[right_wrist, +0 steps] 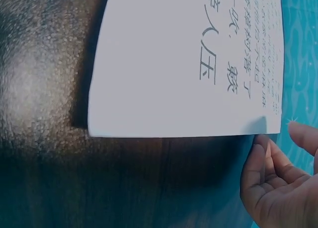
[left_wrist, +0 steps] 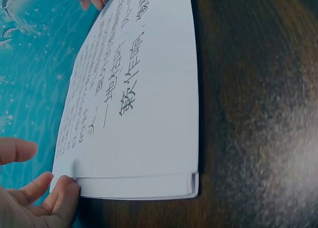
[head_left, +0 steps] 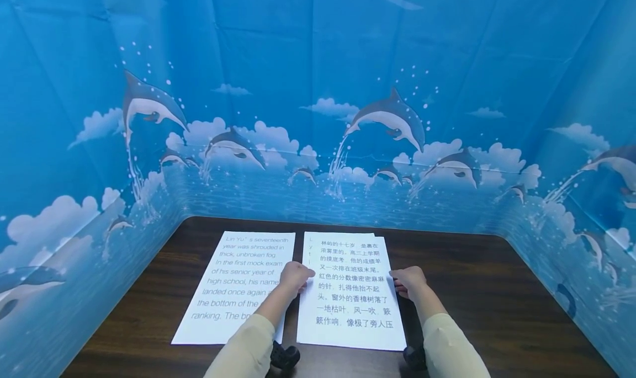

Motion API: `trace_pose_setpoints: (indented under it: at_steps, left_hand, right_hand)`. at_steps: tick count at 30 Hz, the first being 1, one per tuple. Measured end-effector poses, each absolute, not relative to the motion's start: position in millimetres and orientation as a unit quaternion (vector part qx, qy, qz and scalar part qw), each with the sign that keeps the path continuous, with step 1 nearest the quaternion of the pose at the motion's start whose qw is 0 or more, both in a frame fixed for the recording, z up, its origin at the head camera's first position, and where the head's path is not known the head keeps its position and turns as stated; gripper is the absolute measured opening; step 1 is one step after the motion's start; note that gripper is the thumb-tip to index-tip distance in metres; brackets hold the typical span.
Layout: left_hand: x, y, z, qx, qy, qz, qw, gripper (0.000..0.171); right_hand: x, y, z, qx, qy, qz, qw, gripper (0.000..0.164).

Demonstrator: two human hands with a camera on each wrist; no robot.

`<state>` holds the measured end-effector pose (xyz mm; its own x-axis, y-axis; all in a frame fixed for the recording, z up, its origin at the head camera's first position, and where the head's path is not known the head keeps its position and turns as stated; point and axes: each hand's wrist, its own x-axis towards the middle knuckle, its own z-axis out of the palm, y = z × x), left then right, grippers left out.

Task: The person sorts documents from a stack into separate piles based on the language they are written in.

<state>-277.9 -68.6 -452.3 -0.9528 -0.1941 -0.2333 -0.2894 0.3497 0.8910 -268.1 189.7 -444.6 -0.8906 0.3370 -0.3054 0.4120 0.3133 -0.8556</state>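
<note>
A sheet with printed Chinese text (head_left: 348, 334) lies over at least one other sheet (left_wrist: 144, 188), whose margin shows along the left side. My left hand (head_left: 295, 277) is at the left edge of these sheets. In the left wrist view its bent fingertips touch that edge, while the thumb stands apart above. At the right edge is my right hand (head_left: 409, 282). Its fingers bend against the paper's side in the right wrist view, with the thumb raised away. A dark shadow runs under the sheets' near and right edges.
To the left, a sheet with printed English text (head_left: 223, 328) lies flat, partly covered by my left forearm. The dark wooden table (head_left: 497, 301) extends to both sides. A blue dolphin-print curtain (head_left: 278, 63) borders its back and sides.
</note>
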Motion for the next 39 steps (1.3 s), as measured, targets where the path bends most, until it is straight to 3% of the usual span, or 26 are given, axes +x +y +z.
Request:
trace_pose_setpoints:
  at_steps: [6, 14, 25, 39]
  left_hand:
    - [-277.7, -67.4, -452.0, -0.159, 0.821, 0.547, 0.039, 0.016]
    - [-280.1, -67.2, -454.5, -0.139, 0.843, 0.518, 0.042, 0.012]
    - [-278.6, -69.7, -454.2, -0.09, 0.87, 0.481, 0.058, 0.029]
    - [-278.8, -71.0, -448.0, -0.059, 0.864, 0.493, 0.081, 0.048]
  right_hand:
    - [-266.6, 187.2, -442.4, 0.227, 0.814, -0.534, 0.034, 0.018]
    - [-270.3, 188.6, -450.5, 0.216, 0.817, -0.533, 0.038, 0.015]
    - [-269.2, 186.9, -450.8, 0.201, 0.84, -0.501, 0.055, 0.009]
    - [-274.2, 190.6, -443.3, 0.167, 0.849, -0.5, 0.033, 0.012]
